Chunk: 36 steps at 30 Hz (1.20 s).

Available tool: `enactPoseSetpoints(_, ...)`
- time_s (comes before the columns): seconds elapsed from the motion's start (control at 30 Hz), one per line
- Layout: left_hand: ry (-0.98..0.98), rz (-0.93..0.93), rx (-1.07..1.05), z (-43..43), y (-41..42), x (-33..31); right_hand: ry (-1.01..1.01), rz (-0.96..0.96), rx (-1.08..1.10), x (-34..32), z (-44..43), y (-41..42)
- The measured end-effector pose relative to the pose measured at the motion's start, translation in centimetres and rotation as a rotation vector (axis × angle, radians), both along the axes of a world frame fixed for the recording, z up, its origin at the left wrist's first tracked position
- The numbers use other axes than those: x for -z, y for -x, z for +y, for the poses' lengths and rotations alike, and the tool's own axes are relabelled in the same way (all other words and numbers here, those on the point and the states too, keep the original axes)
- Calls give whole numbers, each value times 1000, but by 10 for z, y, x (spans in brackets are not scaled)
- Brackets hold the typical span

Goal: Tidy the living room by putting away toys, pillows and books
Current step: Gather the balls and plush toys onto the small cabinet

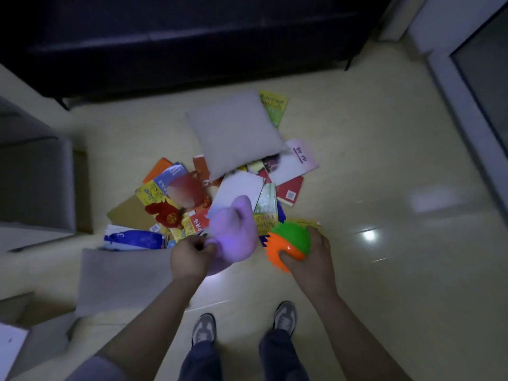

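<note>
The left hand [189,257] is gripping a purple plush [233,232], its fingers [204,247] curling tight on the toy's near edge. The right hand [308,257] is cupping a spiky green-and-orange ball [291,240], its fingers wrapping round the ball's near right side. So 2 toys are in hand, and both hands are full. Whether the toys are clear of the heap or only just above it, I cannot tell.

Both toys are hanging over the near edge of the pile on the floor [371,160], the plush left of the ball and the 2 just apart.

As for progress, this is looking like the early going. The books [288,163] are lying fanned out and overlapping across the middle of the floor, none of them stacked. 1 grey pillow [236,133] is lying on top of them at the far side, in front of the dark sofa [192,37]. A 2nd pillow [121,279] is lying flat at the near left. A red rounded thing [184,191], maybe another toy, is sitting among the books on the left.

So nothing is showing as put away yet. The 2 toys in hand need a home, and no toy bin is in view. Then come the 2 pillows and the whole spread of books.
</note>
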<state>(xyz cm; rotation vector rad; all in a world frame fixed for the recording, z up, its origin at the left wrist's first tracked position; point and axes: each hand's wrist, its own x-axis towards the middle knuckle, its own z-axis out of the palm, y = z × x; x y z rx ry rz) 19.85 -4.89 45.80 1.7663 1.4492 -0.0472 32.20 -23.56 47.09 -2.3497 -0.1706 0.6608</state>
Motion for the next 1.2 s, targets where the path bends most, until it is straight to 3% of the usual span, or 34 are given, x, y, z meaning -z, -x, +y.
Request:
enactPoseSetpoints(0.33, -8, -222, 88, -1, 23, -159, -116, -105, 215, -160, -19, 45)
enactPoseSetpoints(0.67, 50, -433, 272, -31, 33, -260, -213, -237, 524, -257, -73, 117)
enactPoseSetpoints(0.93, 128, -587, 453, -132, 26, -334, -266, -392, 708, -326, -177, 156)
enactPoseSetpoints(1.2, 169, -721, 633, -305, 37, -379, -273, -608, 896, -378, -347, 215)
